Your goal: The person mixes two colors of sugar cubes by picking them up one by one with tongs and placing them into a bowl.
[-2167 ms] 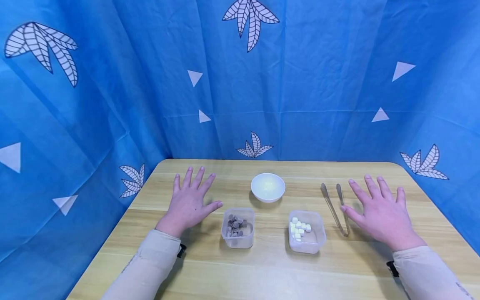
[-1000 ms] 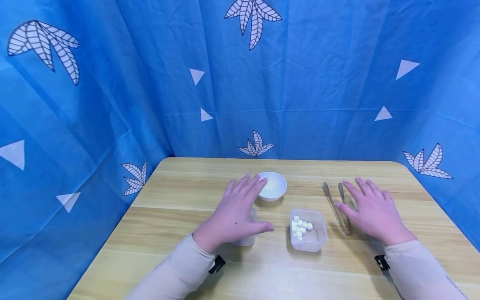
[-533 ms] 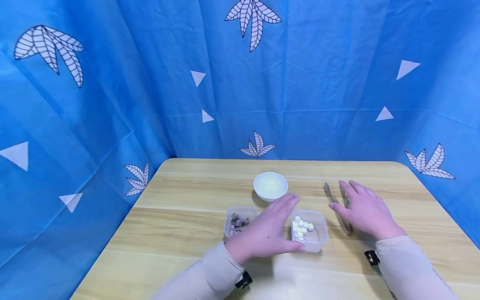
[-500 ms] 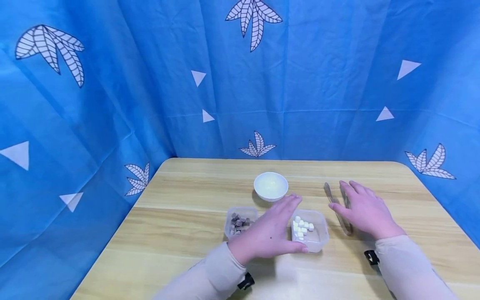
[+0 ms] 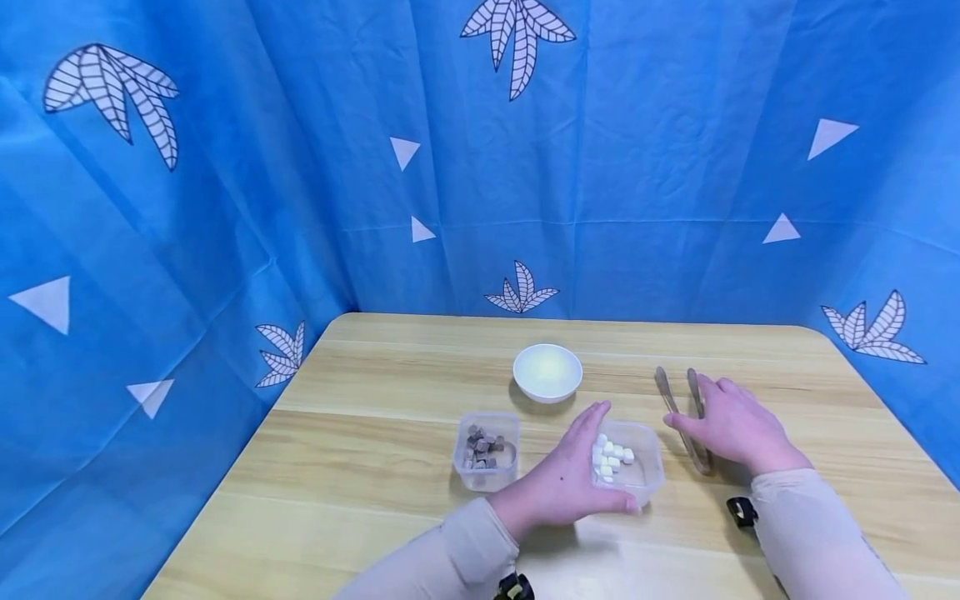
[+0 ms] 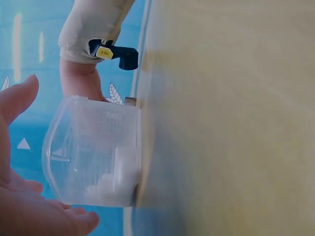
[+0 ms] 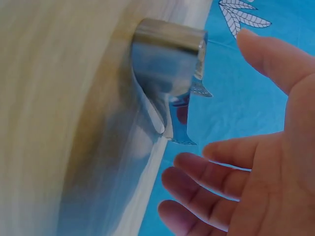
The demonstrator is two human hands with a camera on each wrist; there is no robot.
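Clear plastic is what our left hand (image 5: 564,486) closes in on: a small tub of white cubes (image 5: 627,461) near the front of the wooden table (image 5: 360,467). We see that hand cupped at the tub's left wall, thumb running under its near edge and fingers stretched along the far side; from the wrist view the palm and fingers (image 6: 19,206) sit just beside the tub's (image 6: 91,150) wall, spread and relaxed, and we cannot tell whether they touch it. Our right hand (image 5: 737,427) hovers low over the metal tongs (image 5: 684,417), which lie flat on the table just right of the tub. The right hand's fingers (image 7: 216,169) are loosely spread, with the joined end of the tongs (image 7: 170,64) close by and nothing pinched. To the left of the white cubes stands a second tub holding brown cubes (image 5: 486,448), and behind both, toward the blue leaf-print backdrop (image 5: 525,167), rests a small white bowl (image 5: 547,372).
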